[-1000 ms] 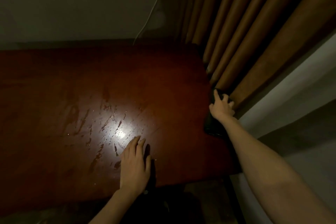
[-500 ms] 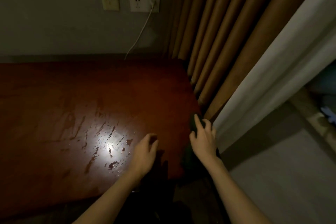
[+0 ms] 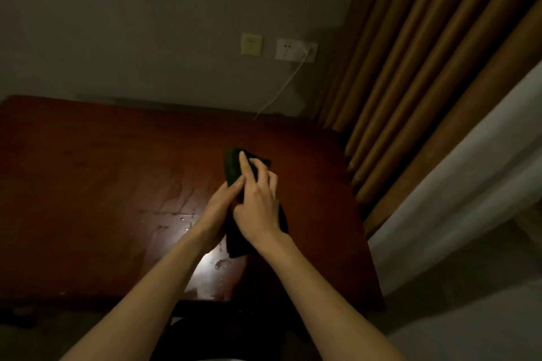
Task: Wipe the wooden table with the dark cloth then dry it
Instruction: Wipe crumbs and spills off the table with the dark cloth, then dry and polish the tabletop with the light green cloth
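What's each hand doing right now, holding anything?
Left hand: grips the dark cloth from the left side, above the wooden table.
Right hand: on the same cloth, fingers laid over its top, holding it.

text: none legible | labels: none | brands: none | numbers: none | signs: none

dark cloth brought from table edge to middle, left hand joined right hand

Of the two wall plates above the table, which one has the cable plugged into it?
The white outlet, right of the yellowish plate; the white cable runs from it.
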